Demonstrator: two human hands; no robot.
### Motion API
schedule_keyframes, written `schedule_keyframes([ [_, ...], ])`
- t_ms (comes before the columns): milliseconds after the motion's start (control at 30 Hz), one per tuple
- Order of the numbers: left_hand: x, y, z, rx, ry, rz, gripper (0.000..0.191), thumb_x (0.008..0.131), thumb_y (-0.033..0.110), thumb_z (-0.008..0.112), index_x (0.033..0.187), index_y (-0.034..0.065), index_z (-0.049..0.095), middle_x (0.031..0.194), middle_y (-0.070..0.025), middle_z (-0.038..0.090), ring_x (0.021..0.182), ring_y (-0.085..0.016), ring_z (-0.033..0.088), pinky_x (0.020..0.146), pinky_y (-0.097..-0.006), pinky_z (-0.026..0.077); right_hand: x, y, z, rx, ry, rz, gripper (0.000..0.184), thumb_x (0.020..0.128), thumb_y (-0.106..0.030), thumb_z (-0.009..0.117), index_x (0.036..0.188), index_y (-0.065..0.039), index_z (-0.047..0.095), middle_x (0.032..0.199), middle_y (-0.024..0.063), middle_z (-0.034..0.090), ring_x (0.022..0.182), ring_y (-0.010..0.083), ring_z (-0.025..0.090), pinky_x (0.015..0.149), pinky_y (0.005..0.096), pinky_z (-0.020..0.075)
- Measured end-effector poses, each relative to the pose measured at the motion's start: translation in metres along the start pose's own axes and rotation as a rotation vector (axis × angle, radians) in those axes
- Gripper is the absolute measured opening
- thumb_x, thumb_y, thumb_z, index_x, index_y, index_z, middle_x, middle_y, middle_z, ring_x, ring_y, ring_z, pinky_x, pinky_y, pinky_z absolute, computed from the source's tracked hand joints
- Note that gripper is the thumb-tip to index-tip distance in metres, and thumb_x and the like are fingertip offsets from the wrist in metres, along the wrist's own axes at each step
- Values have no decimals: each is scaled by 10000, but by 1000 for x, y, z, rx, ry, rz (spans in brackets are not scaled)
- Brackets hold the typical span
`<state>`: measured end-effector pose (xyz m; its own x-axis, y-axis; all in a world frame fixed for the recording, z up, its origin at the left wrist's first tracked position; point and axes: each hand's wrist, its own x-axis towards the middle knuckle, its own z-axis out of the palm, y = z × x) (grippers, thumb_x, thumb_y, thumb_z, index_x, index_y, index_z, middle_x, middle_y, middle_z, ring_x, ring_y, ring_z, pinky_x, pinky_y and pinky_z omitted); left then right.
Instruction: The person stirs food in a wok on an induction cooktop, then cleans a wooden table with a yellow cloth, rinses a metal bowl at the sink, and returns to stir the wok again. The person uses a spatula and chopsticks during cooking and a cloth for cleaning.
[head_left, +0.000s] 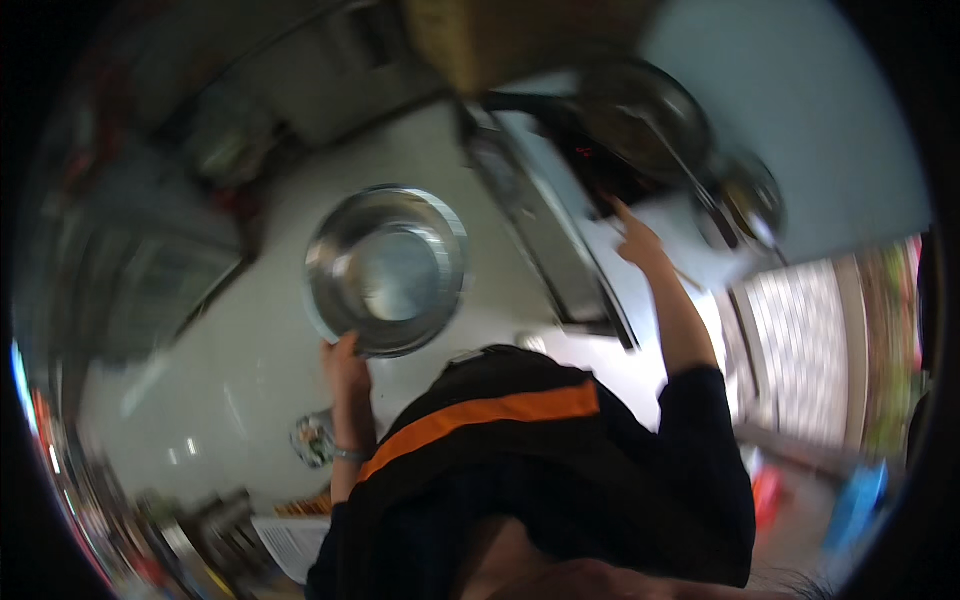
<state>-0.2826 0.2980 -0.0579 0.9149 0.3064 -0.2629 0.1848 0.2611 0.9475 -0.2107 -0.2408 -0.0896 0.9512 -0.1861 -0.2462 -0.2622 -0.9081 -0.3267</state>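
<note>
My left hand (346, 365) grips the near rim of a shiny metal basin (384, 271), which hangs over the pale floor. The basin's inside shows no solid contents. My right hand (637, 238) reaches to the front edge of a black electric cooktop (611, 176) with a lit red display, a finger extended at it. On the cooktop stands a large dark wok or pan (645, 112) with a long-handled utensil (682, 161) across it. Beside it is a smaller bowl (750, 196) with another utensil in it. Motion blurs the details.
The cooktop stands on a pale counter (817, 150) with a metal-framed front (547, 232). Glossy floor (247, 390) spreads at the left, with dark cabinets or appliances beyond. Wooden chairs (225, 525) are at lower left. Blue and red items lie at lower right, near a bright doorway.
</note>
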Motion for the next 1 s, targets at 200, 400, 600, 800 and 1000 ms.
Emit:
schedule_keyframes([
  [200, -31, -16, 11, -198, 291, -89, 239, 745, 26, 611, 967, -33, 542, 806, -94, 600, 646, -175, 579, 558, -309, 480, 18, 36, 8, 12, 48, -268, 879, 706, 36, 591, 1482, -132, 213, 1340, 207, 491, 1176, 388, 509, 925, 403, 456],
  [400, -79, -7, 35, -362, 385, -17, 176, 752, 26, 563, 926, 9, 579, 698, -6, 514, 535, -85, 415, 490, -246, 329, 23, 44, -8, -61, -56, -200, 855, 674, -24, 543, 1462, -38, 213, 1258, 305, 516, 1150, 433, 518, 964, 429, 422],
  [600, -110, -17, 28, -394, 534, 26, 199, 747, 23, 566, 945, 10, 574, 721, -14, 533, 555, -91, 443, 498, -245, 344, 23, 34, -11, -70, -106, -252, 823, 688, -39, 546, 1447, 1, 229, 1248, 308, 523, 1147, 429, 521, 965, 422, 419],
  [800, -115, -30, 23, -450, 568, 62, 203, 754, -8, 549, 957, -8, 555, 821, -56, 590, 646, -145, 587, 589, -279, 501, 15, 26, -18, -41, -89, -307, 797, 708, -39, 547, 1443, 0, 242, 1245, 314, 521, 1146, 433, 519, 971, 418, 416],
  [1000, -113, -29, 22, -441, 541, 70, 222, 759, -14, 548, 980, -26, 556, 836, -67, 595, 666, -153, 602, 609, -291, 518, 13, 28, -24, -72, -88, -293, 788, 709, -38, 543, 1436, 23, 244, 1258, 316, 511, 1164, 432, 509, 988, 415, 404],
])
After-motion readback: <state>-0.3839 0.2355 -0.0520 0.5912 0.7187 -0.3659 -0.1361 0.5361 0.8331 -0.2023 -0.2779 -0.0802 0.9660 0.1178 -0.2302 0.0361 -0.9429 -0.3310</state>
